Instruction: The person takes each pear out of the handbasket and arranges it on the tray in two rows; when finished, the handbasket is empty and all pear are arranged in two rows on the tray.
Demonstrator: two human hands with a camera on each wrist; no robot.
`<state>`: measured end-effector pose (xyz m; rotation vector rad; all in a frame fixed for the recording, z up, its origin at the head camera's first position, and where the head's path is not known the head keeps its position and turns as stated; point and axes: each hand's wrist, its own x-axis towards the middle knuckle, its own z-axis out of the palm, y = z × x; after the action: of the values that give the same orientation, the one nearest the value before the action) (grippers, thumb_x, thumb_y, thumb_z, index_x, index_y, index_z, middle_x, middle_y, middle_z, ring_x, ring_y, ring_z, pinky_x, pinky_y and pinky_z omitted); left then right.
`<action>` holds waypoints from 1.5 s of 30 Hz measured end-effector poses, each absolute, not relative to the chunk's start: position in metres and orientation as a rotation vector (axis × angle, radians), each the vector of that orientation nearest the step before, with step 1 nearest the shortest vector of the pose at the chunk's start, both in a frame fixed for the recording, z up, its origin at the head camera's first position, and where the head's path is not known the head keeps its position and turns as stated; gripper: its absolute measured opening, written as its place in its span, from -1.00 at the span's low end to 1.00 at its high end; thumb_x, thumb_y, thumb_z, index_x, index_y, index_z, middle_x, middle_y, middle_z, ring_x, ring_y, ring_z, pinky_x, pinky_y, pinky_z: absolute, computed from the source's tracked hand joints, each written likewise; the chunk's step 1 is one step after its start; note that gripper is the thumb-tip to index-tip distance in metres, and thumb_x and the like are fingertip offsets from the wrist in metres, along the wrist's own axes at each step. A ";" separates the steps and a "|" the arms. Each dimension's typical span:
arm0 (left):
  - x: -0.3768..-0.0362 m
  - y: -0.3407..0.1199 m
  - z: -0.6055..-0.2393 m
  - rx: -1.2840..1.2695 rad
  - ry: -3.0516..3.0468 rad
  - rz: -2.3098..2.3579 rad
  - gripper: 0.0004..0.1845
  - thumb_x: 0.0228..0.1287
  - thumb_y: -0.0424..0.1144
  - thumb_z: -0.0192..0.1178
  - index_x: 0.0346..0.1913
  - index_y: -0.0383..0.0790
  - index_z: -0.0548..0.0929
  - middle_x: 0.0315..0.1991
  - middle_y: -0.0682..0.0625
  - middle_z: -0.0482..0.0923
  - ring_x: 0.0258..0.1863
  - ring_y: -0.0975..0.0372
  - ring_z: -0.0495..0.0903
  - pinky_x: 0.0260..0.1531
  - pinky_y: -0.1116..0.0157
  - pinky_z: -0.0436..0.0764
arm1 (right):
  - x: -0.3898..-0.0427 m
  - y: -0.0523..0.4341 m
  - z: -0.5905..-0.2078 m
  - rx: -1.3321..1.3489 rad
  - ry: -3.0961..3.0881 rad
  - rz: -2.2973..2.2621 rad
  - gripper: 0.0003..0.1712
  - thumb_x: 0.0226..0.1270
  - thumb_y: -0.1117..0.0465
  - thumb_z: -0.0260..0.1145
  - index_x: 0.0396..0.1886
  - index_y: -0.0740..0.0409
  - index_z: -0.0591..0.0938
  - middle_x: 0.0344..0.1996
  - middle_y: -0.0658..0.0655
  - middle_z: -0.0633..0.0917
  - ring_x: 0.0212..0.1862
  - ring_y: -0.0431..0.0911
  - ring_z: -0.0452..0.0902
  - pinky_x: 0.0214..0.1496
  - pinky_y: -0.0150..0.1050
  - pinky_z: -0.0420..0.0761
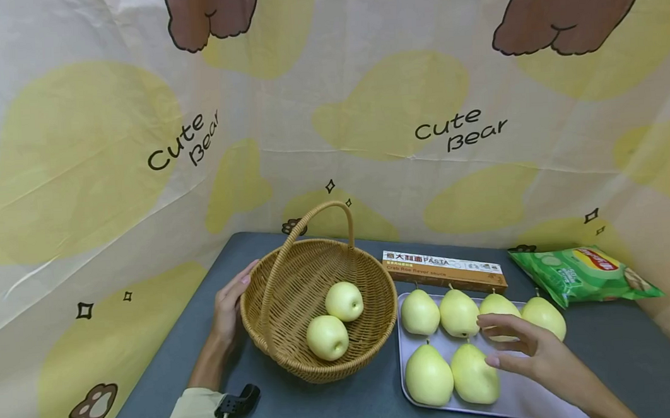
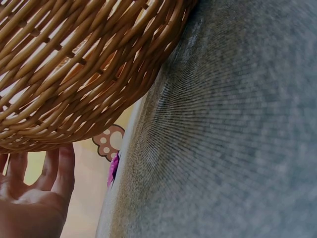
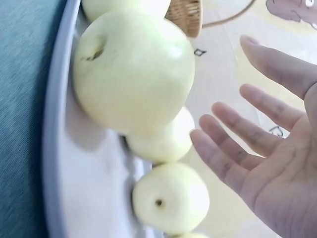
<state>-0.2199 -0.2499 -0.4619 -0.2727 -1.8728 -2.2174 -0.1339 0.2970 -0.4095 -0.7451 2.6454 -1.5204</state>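
A wicker basket with an arched handle stands on the table, its mouth facing me, with two pale green pears inside, an upper pear and a lower pear. My left hand rests against the basket's left side, fingertips at the rim. In the left wrist view its fingers run fairly straight to the wicker. Several more pears sit in two rows on a lilac tray. Over the tray's right half, my right hand hovers with fingers spread and nothing in its grasp, close to a front-row pear.
Behind the tray lies a long pasta box. A green chip bag is at the back right. Patterned cloth walls in the dark grey table along the back and sides.
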 end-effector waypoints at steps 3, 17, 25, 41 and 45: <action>-0.219 -0.250 -0.462 -0.263 -1.882 -2.205 -0.47 0.73 -0.16 -0.04 0.55 -0.41 0.40 0.42 0.10 0.58 0.32 0.31 0.62 0.21 0.43 0.63 | -0.136 0.288 -0.402 -0.747 2.607 -1.568 -0.42 0.39 0.43 0.46 0.38 0.34 0.55 0.25 0.01 0.69 0.17 -0.26 0.68 0.10 -0.33 0.74; -0.219 -0.250 -0.462 -0.264 -1.877 -2.200 -0.47 0.73 -0.18 -0.04 0.54 -0.42 0.41 0.43 0.07 0.58 0.32 0.28 0.62 0.19 0.43 0.65 | -0.162 0.242 -0.377 -0.819 2.536 -1.613 -0.51 0.45 0.35 0.44 0.32 0.06 0.63 0.23 0.02 0.70 0.19 -0.11 0.68 0.12 -0.21 0.76; -0.219 -0.250 -0.463 -0.274 -1.871 -2.203 -0.48 0.73 -0.19 -0.04 0.54 -0.42 0.40 0.44 0.05 0.57 0.31 0.28 0.63 0.19 0.42 0.65 | -0.181 0.213 -0.366 -0.824 2.499 -1.619 -0.48 0.43 0.26 0.48 0.35 0.13 0.63 0.23 0.10 0.72 0.23 0.02 0.67 0.17 -0.21 0.74; -0.220 -0.250 -0.463 -0.243 -1.878 -2.207 -0.47 0.73 -0.15 -0.03 0.55 -0.39 0.41 0.49 -0.04 0.50 0.36 0.32 0.58 0.25 0.43 0.60 | -0.224 0.163 -0.346 -0.882 2.406 -1.572 -0.43 0.42 0.17 0.51 0.38 0.13 0.62 0.25 0.35 0.67 0.25 0.26 0.65 0.19 -0.16 0.73; -0.220 -0.250 -0.462 -0.244 -1.880 -2.204 -0.46 0.73 -0.15 -0.03 0.55 -0.40 0.41 0.50 -0.04 0.50 0.37 0.34 0.57 0.27 0.44 0.58 | -0.235 0.153 -0.345 -0.870 2.432 -1.533 -0.43 0.41 0.14 0.52 0.36 0.12 0.63 0.24 0.33 0.68 0.20 0.14 0.68 0.14 -0.10 0.74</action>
<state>-0.2195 -0.2497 -0.4625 -0.2437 -1.8798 -2.2037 -0.2345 0.1528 -0.3446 -0.8700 2.4315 -1.5326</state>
